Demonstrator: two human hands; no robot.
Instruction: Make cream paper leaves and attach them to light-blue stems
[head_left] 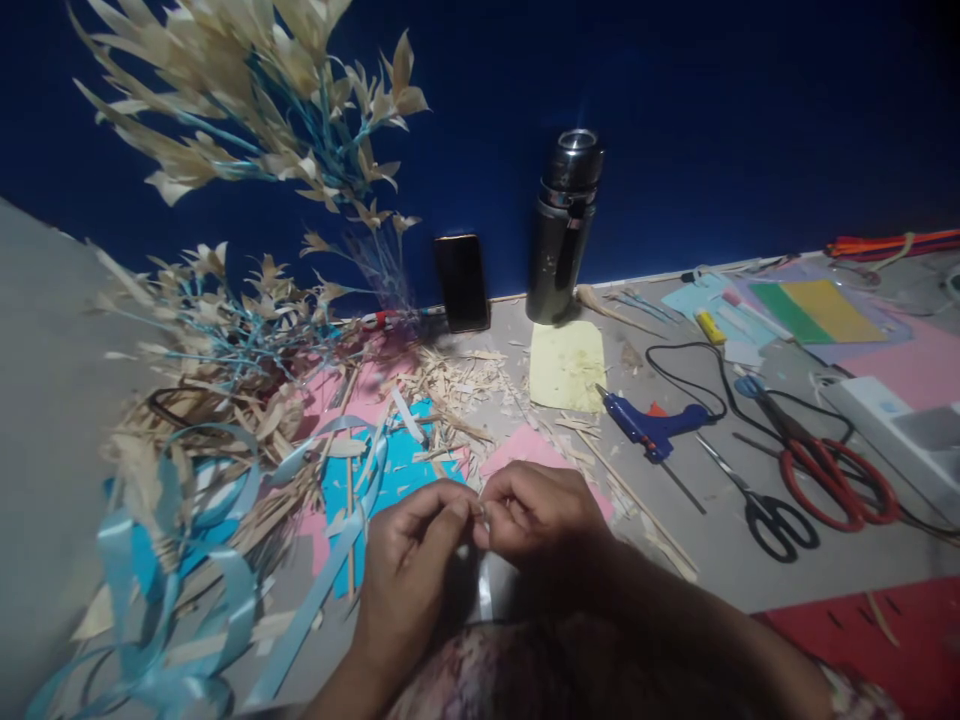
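My left hand and my right hand meet at the bottom centre, fingertips pinched together on a small pale piece. A light blue ribbon strip hangs down from between them. Both hands hover over pink and blue paper sheets strewn with dry straw cuttings. Loops of light blue ribbon lie to the left of my left hand.
Branches of dried leaves on blue stems stand at the left. A phone and a steel flask lean at the blue wall. A yellow sheet, blue glue gun, black scissors and red scissors lie to the right.
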